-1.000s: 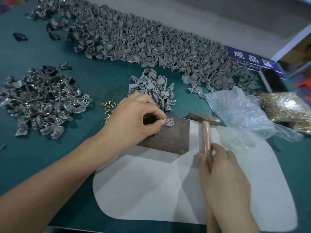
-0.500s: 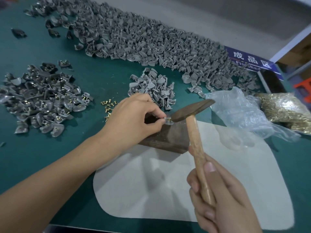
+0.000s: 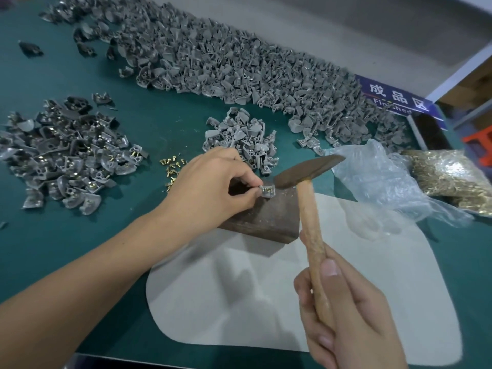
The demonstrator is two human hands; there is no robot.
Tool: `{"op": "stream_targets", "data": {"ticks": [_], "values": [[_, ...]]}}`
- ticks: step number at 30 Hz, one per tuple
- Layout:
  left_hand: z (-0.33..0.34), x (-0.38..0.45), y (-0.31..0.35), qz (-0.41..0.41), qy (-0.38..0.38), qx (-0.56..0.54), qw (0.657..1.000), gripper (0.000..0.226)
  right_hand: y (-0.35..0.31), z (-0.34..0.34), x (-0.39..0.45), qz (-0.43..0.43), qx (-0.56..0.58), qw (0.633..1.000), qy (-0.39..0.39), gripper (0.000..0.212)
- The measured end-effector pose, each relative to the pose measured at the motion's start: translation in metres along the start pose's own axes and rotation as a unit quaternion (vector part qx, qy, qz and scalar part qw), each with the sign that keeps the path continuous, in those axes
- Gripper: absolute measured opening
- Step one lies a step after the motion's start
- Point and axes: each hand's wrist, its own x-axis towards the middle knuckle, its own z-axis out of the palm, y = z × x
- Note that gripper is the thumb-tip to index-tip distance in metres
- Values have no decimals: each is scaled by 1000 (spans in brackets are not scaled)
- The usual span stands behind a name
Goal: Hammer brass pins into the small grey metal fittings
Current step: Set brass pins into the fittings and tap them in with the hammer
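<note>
Hammer (image 3: 308, 169) in the right hand (image 3: 346, 312): the fingers and thumb curl round the lower part of its wooden handle, near the front edge of the bench (image 3: 149, 134), and the dark head is tilted, its lower end just beside the fitting on the block. The left hand (image 3: 210, 187) reaches in from the left edge and pinches a small grey fitting (image 3: 267, 191) between thumb and fingertips, holding it on the top of a dark metal block (image 3: 269, 217). Brass shows in the fitting's holes, though whether the hammer head touches it cannot be told.

The block stands on the far left corner of a pale grey mat (image 3: 266, 302), which lies on the green bench top towards the front edge. Just beyond the left hand a few loose brass pins (image 3: 167, 166) lie scattered on the green surface. Beyond the block sits a small heap of grey fittings (image 3: 242, 139). Near the left edge lies a darker pile of fittings (image 3: 66, 155) with brass showing in many of them. Along the far edge runs a long bank of grey fittings (image 3: 239, 73). Towards the right edge lie a crumpled clear plastic bag (image 3: 380, 179) and, beside it, a clear bag of brass pins (image 3: 452, 177). A blue sign (image 3: 394, 97) with white characters stands at the far right corner.
</note>
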Motion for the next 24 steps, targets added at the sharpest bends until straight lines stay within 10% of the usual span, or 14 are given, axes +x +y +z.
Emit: {"op": "stream_targets", "data": {"ticks": [24], "values": [[1,1,-5,0,0,-6,1000,5,4,-10,7,5,-54,998,-31,41]]}}
